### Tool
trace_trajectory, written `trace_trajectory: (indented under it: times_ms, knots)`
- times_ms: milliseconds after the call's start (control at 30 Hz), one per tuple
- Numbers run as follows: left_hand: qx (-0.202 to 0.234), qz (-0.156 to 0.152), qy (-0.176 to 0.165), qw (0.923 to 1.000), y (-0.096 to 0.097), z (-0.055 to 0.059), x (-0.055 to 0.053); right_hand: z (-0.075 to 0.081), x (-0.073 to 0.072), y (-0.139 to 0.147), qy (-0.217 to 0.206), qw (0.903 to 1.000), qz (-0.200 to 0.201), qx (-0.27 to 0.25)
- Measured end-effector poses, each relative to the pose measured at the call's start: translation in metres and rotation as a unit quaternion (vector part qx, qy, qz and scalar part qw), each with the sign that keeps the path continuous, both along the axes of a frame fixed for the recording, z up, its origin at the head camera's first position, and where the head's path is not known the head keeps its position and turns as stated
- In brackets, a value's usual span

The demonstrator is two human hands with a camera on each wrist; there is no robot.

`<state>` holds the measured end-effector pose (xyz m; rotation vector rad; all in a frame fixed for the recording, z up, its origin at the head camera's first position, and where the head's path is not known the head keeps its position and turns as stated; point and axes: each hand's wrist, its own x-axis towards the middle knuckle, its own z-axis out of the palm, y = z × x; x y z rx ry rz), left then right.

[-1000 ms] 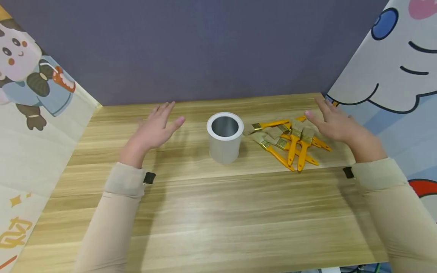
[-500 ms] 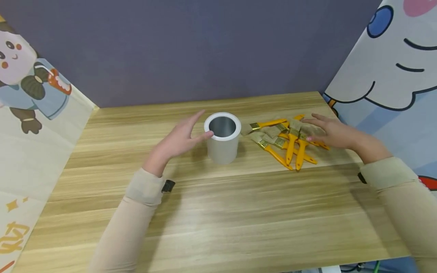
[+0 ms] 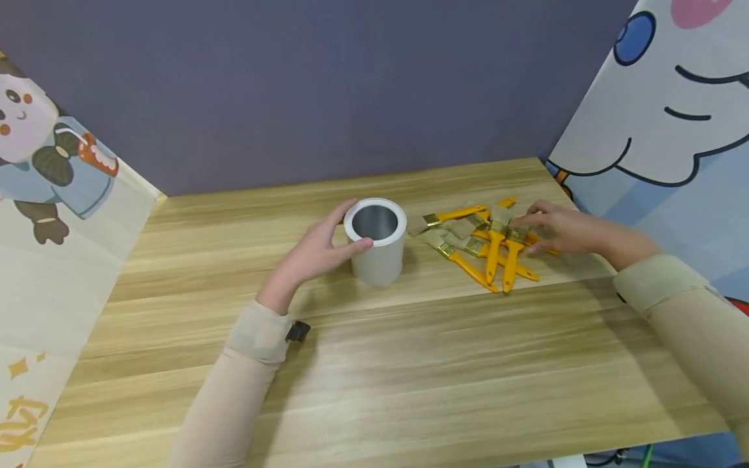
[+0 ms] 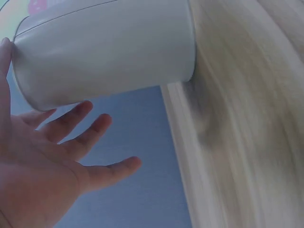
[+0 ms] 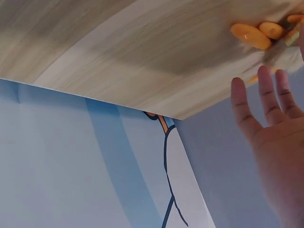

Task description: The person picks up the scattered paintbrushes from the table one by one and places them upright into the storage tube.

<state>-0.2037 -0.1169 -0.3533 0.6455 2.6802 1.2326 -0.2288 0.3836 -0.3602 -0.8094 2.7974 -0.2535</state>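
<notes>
Left grip (image 3: 316,250) now around can (image 3: 378,265); right grip (image 3: 566,230) nearer brushes (image 3: 494,252).

1) My bench (image 3: 409,377) has a smooth wood-grain top, with a soft sheen toward its near edge
2) The canister (image 3: 378,265), nearer the far edge, looks smooth and satin outside, like grey metal inside
3) Toward the far right corner, the brushes (image 3: 471,268) show glossy, plastic-looking handles, shiny brassy metal bands and rough, fibrous bristles
4) My sleeves (image 3: 234,383) are matt, lightly creased cloth
5) Behind the far edge, the panel (image 3: 328,97) looks matt
</notes>
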Motion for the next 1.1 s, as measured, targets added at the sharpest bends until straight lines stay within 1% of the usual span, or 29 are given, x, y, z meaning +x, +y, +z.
trace_trajectory:
  times_ms: [100, 267, 500, 733, 867, 1100]
  knots:
    - [0.017, 0.005, -0.003, 0.9998, 0.002, -0.005, 0.001, -0.002, -0.004, -0.002, -0.007, 1.0000, 0.000, 0.006]
    - [0.048, 0.014, -0.006, 0.9987, 0.004, -0.010, 0.001, -0.006, -0.011, -0.003, 0.000, 0.9998, 0.005, 0.017]
    - [0.056, 0.024, -0.013, 0.9981, 0.004, -0.012, 0.001, -0.008, -0.016, -0.004, 0.006, 0.9998, 0.010, 0.018]
    - [0.066, 0.026, -0.014, 0.9974, 0.006, -0.012, 0.002, -0.013, -0.018, -0.001, -0.018, 0.9996, -0.008, 0.019]
    - [0.065, 0.032, -0.022, 0.9971, 0.005, -0.014, 0.003, -0.015, -0.019, 0.001, -0.024, 0.9996, -0.007, 0.014]
    - [0.064, 0.037, -0.025, 0.9969, 0.006, -0.017, 0.003, -0.011, -0.016, 0.009, -0.012, 0.9998, -0.012, 0.012]
